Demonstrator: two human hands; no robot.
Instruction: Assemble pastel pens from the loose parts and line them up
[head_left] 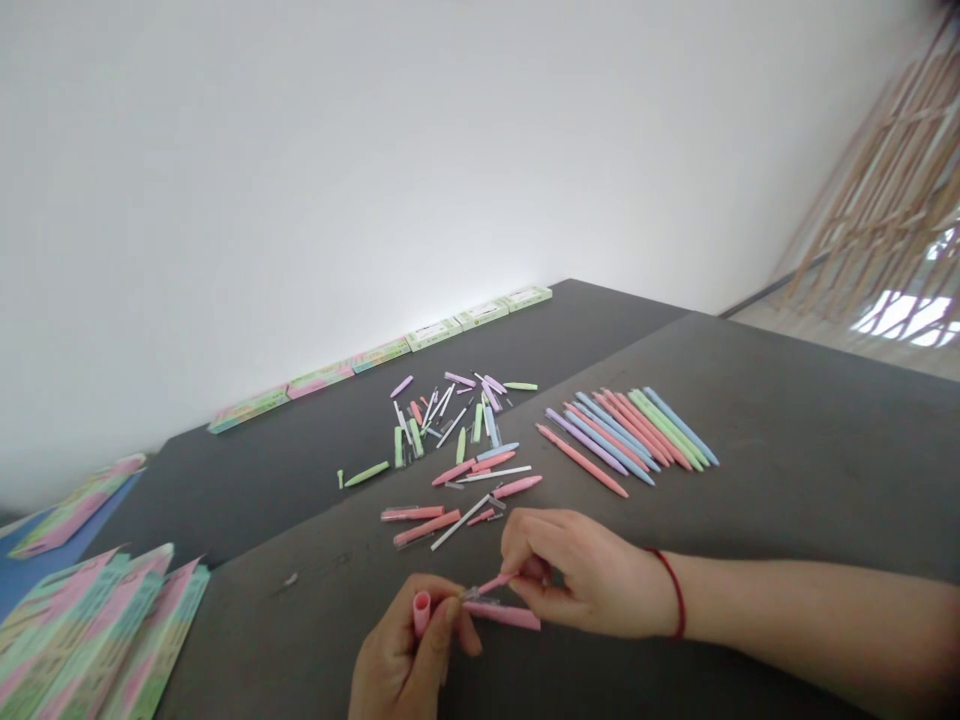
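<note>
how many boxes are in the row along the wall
6, end to end along the far edge of the table: three pinkish boxes at left, three whiter boxes at right; none looks hidden.

Six slim boxes (381, 355); about a dozen whole pens (634, 432), overlapping, with two green and three blue among them; three loose green tapered barrels (366, 474); two coral clip barrels (427, 529) nearest the person; two hands (589, 575) with three pink pen parts (510, 616) between them; one red wristband (673, 594); the fanned packets (67, 625) overlap too much to count
</note>
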